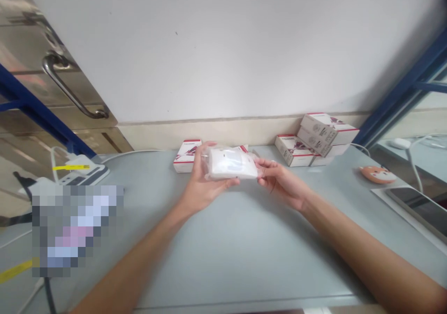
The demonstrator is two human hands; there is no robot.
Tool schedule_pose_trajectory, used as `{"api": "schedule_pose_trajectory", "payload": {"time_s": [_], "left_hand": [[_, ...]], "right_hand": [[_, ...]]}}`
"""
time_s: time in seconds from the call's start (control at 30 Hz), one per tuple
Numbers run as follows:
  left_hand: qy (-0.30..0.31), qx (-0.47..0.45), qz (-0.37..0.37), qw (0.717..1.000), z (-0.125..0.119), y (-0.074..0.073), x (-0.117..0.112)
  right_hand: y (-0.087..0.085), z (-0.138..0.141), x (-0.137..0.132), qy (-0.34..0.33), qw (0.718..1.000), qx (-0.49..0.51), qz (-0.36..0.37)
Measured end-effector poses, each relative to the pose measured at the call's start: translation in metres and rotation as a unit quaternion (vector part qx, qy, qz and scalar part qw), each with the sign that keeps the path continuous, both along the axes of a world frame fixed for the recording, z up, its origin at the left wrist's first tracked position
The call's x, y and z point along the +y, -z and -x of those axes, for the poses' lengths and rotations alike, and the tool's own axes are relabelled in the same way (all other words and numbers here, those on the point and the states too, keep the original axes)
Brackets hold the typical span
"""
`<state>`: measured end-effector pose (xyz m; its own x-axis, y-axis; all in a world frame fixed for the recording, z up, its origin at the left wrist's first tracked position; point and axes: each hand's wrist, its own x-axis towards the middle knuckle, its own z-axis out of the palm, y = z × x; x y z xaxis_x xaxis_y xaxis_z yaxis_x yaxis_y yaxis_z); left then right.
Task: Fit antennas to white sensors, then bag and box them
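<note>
The left hand (pixel 206 176), fingers curled, cradled one end of a white object in a clear plastic bag (pixel 231 164), held above the grey table (pixel 244 244); the half-open right hand (pixel 279 181) pinched the other end. It looked light but slippery, best gripped through the film at its firm middle.

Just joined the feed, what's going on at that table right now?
A person is holding a white item in a clear plastic bag up between the left hand and right hand, above a grey table. Behind it, white-and-red boxes sit on the table, some stacked, near the wall.
</note>
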<state>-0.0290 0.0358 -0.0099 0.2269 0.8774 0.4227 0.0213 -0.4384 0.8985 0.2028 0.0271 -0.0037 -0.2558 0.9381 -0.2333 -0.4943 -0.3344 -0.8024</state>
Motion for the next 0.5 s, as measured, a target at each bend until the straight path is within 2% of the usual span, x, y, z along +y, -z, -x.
{"api": "schedule_pose_trajectory", "payload": {"time_s": [0.1, 0.2, 0.27, 0.4, 0.5], "left_hand": [[-0.063, 0.037, -0.139, 0.988, 0.001, 0.003, 0.007], [-0.108, 0.053, -0.192, 0.974, 0.004, 0.000, 0.008], [-0.114, 0.052, -0.171, 0.977, 0.005, -0.004, 0.006], [-0.119, -0.003, -0.059, 0.991, 0.002, -0.008, -0.001], [-0.125, 0.022, 0.011, 0.992, 0.000, -0.006, -0.002]], "right_hand": [[0.004, -0.003, 0.002, -0.030, 0.998, -0.033, -0.033], [0.008, -0.005, 0.003, -0.032, 0.994, -0.072, -0.070], [0.009, -0.005, 0.003, -0.023, 0.991, -0.091, -0.099], [0.009, -0.004, 0.003, -0.004, 0.982, -0.117, -0.151], [0.012, -0.003, 0.005, 0.006, 0.970, -0.155, -0.186]]}}
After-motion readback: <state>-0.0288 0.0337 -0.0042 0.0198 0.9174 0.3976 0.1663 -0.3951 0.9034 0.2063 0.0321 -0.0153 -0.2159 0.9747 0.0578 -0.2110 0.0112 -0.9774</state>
